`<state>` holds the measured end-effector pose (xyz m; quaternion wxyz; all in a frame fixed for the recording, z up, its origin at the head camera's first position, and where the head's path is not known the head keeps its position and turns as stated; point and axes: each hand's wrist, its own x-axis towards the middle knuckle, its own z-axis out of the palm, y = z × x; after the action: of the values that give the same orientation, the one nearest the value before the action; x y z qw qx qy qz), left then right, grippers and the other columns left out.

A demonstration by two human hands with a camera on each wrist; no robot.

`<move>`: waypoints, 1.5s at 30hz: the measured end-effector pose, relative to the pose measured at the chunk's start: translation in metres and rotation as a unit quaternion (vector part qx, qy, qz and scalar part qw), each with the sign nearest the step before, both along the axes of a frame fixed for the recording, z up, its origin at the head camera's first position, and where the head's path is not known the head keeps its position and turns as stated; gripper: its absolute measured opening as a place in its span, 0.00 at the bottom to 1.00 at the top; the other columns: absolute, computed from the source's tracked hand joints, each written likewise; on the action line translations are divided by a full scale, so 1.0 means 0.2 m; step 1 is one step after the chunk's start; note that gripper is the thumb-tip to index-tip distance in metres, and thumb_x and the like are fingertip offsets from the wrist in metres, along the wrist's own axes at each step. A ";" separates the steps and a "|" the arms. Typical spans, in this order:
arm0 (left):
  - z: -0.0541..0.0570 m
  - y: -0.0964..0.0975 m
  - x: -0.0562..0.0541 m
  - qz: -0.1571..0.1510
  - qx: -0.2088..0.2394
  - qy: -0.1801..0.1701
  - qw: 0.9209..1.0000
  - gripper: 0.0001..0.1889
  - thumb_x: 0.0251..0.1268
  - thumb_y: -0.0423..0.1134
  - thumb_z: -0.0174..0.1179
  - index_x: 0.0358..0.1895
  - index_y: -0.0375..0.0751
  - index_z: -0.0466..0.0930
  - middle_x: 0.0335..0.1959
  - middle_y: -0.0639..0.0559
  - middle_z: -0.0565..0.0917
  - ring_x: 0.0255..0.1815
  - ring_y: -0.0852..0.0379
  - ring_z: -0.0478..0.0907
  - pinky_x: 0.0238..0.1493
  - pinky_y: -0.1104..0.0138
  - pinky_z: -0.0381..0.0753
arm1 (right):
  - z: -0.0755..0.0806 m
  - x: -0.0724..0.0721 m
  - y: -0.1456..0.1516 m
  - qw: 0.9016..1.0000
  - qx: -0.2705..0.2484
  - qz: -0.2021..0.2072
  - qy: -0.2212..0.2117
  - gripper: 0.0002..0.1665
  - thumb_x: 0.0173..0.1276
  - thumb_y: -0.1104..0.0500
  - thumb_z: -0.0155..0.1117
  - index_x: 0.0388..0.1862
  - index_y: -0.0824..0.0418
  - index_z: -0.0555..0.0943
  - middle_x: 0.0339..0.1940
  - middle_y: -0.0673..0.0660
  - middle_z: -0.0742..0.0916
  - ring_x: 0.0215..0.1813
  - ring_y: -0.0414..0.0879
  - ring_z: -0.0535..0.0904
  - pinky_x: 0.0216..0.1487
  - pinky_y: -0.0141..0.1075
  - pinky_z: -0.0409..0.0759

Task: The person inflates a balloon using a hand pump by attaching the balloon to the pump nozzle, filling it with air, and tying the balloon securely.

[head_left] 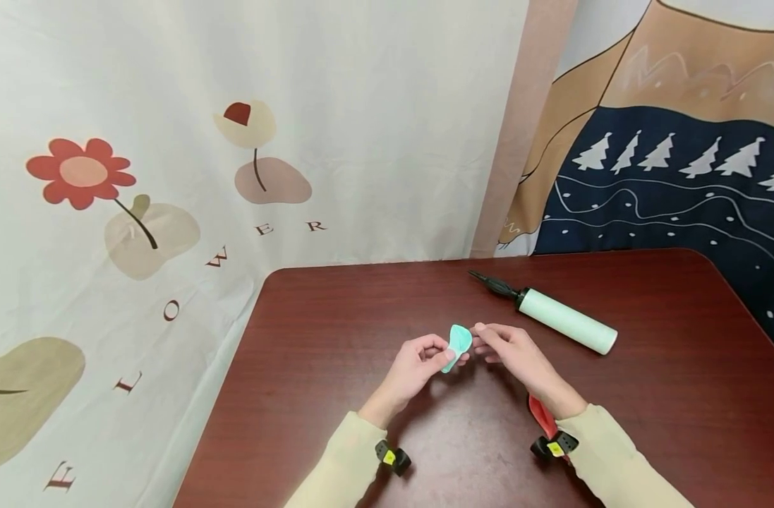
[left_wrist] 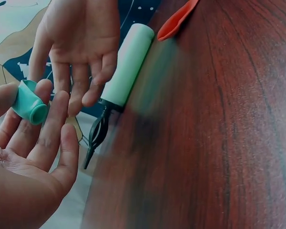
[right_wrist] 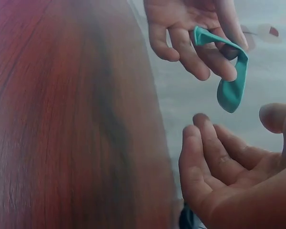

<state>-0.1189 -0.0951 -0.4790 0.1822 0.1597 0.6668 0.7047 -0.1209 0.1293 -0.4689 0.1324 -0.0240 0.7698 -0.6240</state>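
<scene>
A flat, uninflated teal balloon (head_left: pixel 459 340) is pinched between the thumb and fingers of my left hand (head_left: pixel 418 367) above the middle of the table. Its rolled mouth (left_wrist: pixel 38 114) faces the left wrist camera, and its rounded end (right_wrist: pixel 232 95) hangs down in the right wrist view. Beside it, my right hand (head_left: pixel 520 356) holds nothing, its fingers loosely bent and the thumb apart from them. The right fingertips (right_wrist: pixel 200 119) are close to the balloon's rounded end, with a gap showing in the right wrist view.
A hand balloon pump (head_left: pixel 567 321) with a pale green barrel and black nozzle lies at the back right of the dark red wooden table (head_left: pixel 336 317). A red balloon (head_left: pixel 542 416) lies by the right wrist, partly hidden. Printed curtains (head_left: pixel 387 141) hang behind the table.
</scene>
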 end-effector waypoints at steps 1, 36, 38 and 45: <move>0.00 0.00 0.00 0.000 -0.001 -0.003 1.000 0.11 0.77 0.31 0.59 0.46 0.21 0.77 0.48 0.29 0.87 0.52 0.40 0.87 0.50 0.69 0.83 | -0.01 -0.01 -0.01 1.000 -0.011 -0.001 -0.011 0.29 0.83 0.45 0.55 0.63 0.70 0.80 0.48 0.61 0.89 0.50 0.49 0.86 0.51 0.38 0.85; -0.05 0.03 -0.04 -0.067 0.049 -0.066 0.994 0.19 0.81 0.30 0.52 0.63 0.14 0.70 0.55 0.20 0.80 0.49 0.53 0.89 0.52 0.60 0.86 | 0.16 -0.11 -0.14 0.975 0.134 -0.006 0.176 0.06 0.74 0.58 0.67 0.46 0.56 0.87 0.35 0.50 0.88 0.33 0.45 0.79 0.34 0.37 0.75; -0.04 0.03 -0.04 -0.062 0.047 -0.080 0.994 0.19 0.81 0.30 0.51 0.62 0.13 0.70 0.54 0.22 0.82 0.46 0.55 0.89 0.49 0.61 0.87 | 0.15 -0.11 -0.15 0.976 0.136 -0.001 0.171 0.06 0.74 0.58 0.67 0.47 0.56 0.87 0.36 0.50 0.88 0.34 0.45 0.79 0.34 0.37 0.75; -0.06 0.03 -0.02 -0.008 0.048 -0.120 0.992 0.19 0.80 0.29 0.53 0.62 0.14 0.72 0.51 0.27 0.85 0.46 0.51 0.90 0.48 0.60 0.88 | 0.13 -0.10 -0.09 0.974 0.153 -0.001 0.165 0.14 0.77 0.54 0.64 0.55 0.59 0.85 0.49 0.55 0.89 0.48 0.50 0.85 0.48 0.46 0.83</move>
<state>-0.1239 -0.0898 -0.4906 0.2587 0.0879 0.6041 0.7486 -0.1416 0.1121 -0.4421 0.0048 -0.1054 0.8676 -0.4860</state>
